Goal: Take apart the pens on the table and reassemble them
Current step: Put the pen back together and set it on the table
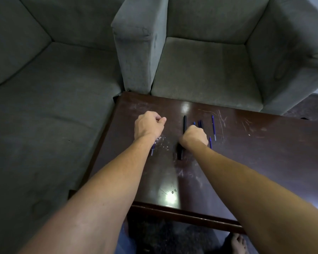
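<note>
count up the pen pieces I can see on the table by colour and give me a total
Black pieces: 2, the long black tube and a black piece below the right hand.
Blue pieces: at least 5, the long blue pen, a short blue piece, two blue tips above the right hand, one blue piece under the left wrist.
Total: at least 7; the hands may hide more.

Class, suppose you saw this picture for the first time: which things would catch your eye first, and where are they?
Two bare forearms reach in from below to a dark table, the left hand and right hand both curled into fists. Between them lies a long black pen, with thin blue pens to its right. Grey sofas fill the background.
</note>
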